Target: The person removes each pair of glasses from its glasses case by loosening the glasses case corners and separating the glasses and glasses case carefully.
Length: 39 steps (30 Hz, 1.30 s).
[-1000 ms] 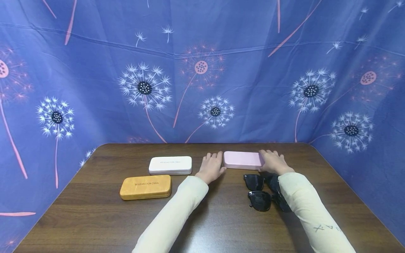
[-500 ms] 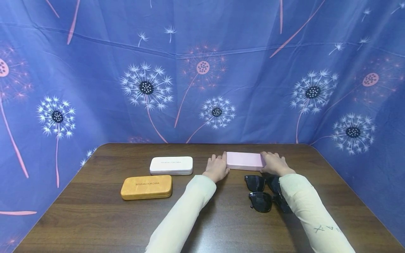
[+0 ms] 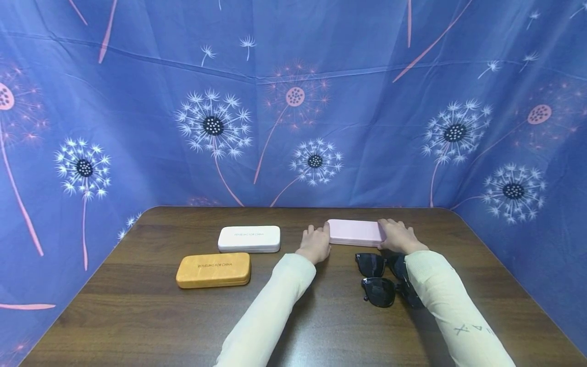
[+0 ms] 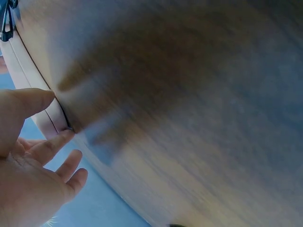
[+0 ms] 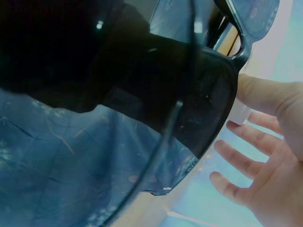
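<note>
A pink glasses case (image 3: pixel 355 232) lies closed near the back of the table, between my two hands. My left hand (image 3: pixel 315 244) grips its left end. In the left wrist view, the thumb (image 4: pixel 35 100) rests on the long side of the case (image 4: pixel 33 80) and the index finger touches its end corner. My right hand (image 3: pixel 398 236) holds the right end; in the right wrist view, its thumb (image 5: pixel 260 94) lies along the near side, partly behind a dark lens. Two pairs of black sunglasses (image 3: pixel 379 292) sit just in front, partly hidden by the right sleeve.
To the left lie a white glasses case (image 3: pixel 249 239) and, nearer, a yellow glasses case (image 3: pixel 213 270), both closed. The brown wooden table (image 3: pixel 137 326) ends at a blue curtain (image 3: pixel 376 112) with dandelion prints behind and at the sides.
My left hand has moved slightly right and come up against the left end of the pink glasses case. My right hand stays at the other end. The head view has shifted slightly.
</note>
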Each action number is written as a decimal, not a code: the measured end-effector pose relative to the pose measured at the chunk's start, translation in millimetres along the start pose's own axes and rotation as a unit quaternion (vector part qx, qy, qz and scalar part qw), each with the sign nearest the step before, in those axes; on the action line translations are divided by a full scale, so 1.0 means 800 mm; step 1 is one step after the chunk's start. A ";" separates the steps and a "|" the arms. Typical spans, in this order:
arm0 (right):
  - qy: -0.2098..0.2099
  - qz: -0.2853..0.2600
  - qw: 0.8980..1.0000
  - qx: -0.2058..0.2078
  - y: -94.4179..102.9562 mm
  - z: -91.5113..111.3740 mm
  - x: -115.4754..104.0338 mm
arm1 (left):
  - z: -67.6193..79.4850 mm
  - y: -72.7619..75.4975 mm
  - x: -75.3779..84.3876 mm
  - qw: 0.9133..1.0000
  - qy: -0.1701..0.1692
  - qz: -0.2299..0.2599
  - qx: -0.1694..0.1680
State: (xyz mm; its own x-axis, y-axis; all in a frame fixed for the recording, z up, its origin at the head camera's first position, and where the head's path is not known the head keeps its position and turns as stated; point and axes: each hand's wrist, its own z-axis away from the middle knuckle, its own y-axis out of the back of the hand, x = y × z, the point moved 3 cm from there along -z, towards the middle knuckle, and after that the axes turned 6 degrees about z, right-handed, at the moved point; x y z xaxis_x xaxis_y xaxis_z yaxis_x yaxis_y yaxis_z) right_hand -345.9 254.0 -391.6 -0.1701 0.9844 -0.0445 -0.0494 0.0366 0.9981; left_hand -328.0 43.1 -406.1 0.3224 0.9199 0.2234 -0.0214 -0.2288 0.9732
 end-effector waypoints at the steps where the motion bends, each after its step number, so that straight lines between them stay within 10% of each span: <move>1: -0.001 -0.001 1.000 0.000 0.000 0.000 0.000 | 0.000 -0.001 0.000 1.000 0.000 0.002 -0.002; 23: 0.014 0.001 1.000 0.014 0.003 0.001 -0.002 | -0.004 -0.005 0.005 0.992 0.028 0.119 -0.004; 39: 0.004 -0.015 1.000 0.012 -0.003 -0.001 0.002 | -0.001 -0.002 0.005 0.996 0.033 0.080 0.019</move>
State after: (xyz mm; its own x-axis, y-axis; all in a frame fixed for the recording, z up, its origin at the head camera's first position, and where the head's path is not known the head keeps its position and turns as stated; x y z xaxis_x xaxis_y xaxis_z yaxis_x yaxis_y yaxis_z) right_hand -346.9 255.6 -394.1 -0.1774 0.9813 -0.0750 -0.0303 0.0708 0.9970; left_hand -327.5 47.6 -406.5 0.2552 0.8892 0.3798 -0.0319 -0.3849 0.9224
